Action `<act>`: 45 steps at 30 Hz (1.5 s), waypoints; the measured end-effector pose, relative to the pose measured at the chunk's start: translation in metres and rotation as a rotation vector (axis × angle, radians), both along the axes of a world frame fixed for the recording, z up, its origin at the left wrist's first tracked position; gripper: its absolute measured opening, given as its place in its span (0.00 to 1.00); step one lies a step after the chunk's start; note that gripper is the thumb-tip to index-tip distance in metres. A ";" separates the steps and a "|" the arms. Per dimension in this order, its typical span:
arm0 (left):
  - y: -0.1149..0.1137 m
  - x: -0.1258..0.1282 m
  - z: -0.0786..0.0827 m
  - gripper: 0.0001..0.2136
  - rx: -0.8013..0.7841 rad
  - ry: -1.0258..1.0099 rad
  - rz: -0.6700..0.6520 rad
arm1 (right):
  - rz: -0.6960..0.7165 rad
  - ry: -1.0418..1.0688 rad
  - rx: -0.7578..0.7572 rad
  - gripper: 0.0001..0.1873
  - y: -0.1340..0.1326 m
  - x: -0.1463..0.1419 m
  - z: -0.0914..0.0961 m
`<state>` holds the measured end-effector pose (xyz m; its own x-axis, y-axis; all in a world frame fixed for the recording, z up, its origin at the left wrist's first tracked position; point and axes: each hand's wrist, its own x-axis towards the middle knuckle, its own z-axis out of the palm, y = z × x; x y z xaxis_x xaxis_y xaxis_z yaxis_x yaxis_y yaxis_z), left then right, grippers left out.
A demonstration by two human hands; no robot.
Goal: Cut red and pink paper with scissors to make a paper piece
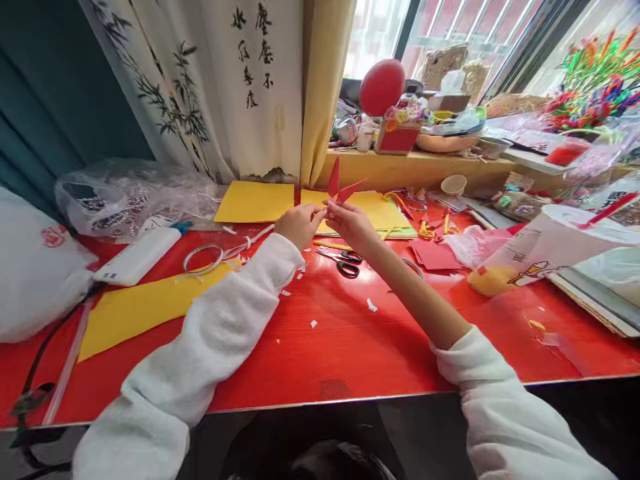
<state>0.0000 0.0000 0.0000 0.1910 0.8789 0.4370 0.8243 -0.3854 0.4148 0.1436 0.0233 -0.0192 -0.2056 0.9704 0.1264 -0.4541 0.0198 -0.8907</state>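
Both my hands are raised above the red table [350,347] and pinch one folded red paper figure [340,187] with pointed tips that stick up. My left hand [300,223] grips it from the left with curled fingers. My right hand [350,223] grips it from the right. White sleeves cover both arms; the right one is pushed up to the elbow. Black-handled scissors [345,262] lie on the table just below my hands. Yellow paper sheets [255,201] lie flat behind the hands.
A long yellow strip [145,303], a tape ring [203,258] and a white case [137,255] lie at the left, with plastic bags [120,193] beyond. Red paper pieces [435,253] and a printed bag [540,250] sit at the right. The windowsill holds a red balloon [383,87] and craft clutter.
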 end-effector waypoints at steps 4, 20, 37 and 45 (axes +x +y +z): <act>-0.002 -0.001 0.001 0.17 -0.001 0.016 -0.001 | -0.029 -0.088 0.032 0.13 -0.004 0.002 0.000; 0.002 -0.005 -0.001 0.17 0.072 -0.071 0.013 | 0.062 -0.038 0.073 0.10 -0.010 0.002 0.010; 0.000 -0.002 -0.004 0.17 0.011 -0.023 -0.031 | -0.052 -0.146 0.047 0.10 -0.007 0.004 0.002; 0.000 -0.001 -0.004 0.18 0.017 0.014 -0.064 | -0.080 -0.260 0.159 0.10 -0.011 0.002 0.003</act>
<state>-0.0011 -0.0005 -0.0040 0.2531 0.8572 0.4485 0.8034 -0.4445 0.3962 0.1453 0.0123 -0.0165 -0.1746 0.9572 0.2307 -0.2028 0.1943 -0.9598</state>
